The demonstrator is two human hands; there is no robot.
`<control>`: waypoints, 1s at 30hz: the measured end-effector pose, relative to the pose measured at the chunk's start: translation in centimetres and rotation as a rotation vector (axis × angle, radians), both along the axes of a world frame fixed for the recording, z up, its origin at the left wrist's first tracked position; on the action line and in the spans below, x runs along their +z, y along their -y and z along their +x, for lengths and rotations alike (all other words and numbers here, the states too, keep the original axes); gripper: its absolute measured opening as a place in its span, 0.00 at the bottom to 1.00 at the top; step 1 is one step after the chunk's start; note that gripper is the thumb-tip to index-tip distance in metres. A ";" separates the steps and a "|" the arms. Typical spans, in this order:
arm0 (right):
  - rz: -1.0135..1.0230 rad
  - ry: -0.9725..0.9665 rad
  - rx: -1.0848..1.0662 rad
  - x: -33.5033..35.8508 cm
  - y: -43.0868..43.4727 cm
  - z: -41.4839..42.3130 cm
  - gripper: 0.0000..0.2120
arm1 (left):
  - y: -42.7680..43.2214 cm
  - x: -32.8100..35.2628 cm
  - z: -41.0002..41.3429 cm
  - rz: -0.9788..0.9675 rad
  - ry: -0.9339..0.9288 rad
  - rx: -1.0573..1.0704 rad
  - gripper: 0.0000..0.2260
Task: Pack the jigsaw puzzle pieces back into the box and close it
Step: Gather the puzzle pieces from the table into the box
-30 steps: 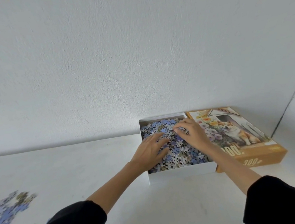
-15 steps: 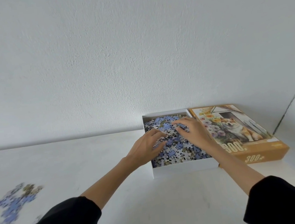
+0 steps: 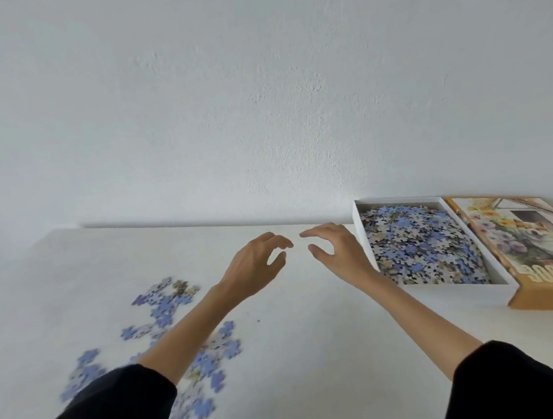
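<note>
Both hands, left (image 3: 252,270) and right (image 3: 340,255), hover empty with loosely curled fingers; the loose pieces (image 3: 178,327) look light and thin, best scooped from their edges.

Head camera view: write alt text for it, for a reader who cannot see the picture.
A person's empty left hand and right hand hover, fingers loosely curved, over a white table. At right, an open white cardboard box holds blue and white jigsaw pieces beside its orange dog-picture lid; loose blue jigsaw pieces lie scattered at left.
</note>
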State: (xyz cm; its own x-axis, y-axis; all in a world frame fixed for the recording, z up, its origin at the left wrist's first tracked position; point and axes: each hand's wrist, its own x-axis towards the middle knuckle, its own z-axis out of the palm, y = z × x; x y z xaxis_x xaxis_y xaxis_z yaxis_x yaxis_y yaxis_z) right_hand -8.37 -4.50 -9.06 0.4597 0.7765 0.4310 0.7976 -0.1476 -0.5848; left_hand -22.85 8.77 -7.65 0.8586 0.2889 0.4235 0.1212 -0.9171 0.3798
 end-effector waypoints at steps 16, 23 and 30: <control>-0.235 -0.025 0.235 -4.6 -12.0 -16.0 0.19 | -9.4 -4.0 -24.1 -0.014 -0.232 0.279 0.21; -0.535 0.077 0.282 -4.6 -17.1 -17.7 0.28 | -8.8 -7.3 -28.0 -0.105 -0.422 0.469 0.50; -0.594 0.274 0.422 -5.0 -18.1 -18.6 0.29 | -9.4 -7.8 -26.1 -0.064 -0.426 0.373 0.48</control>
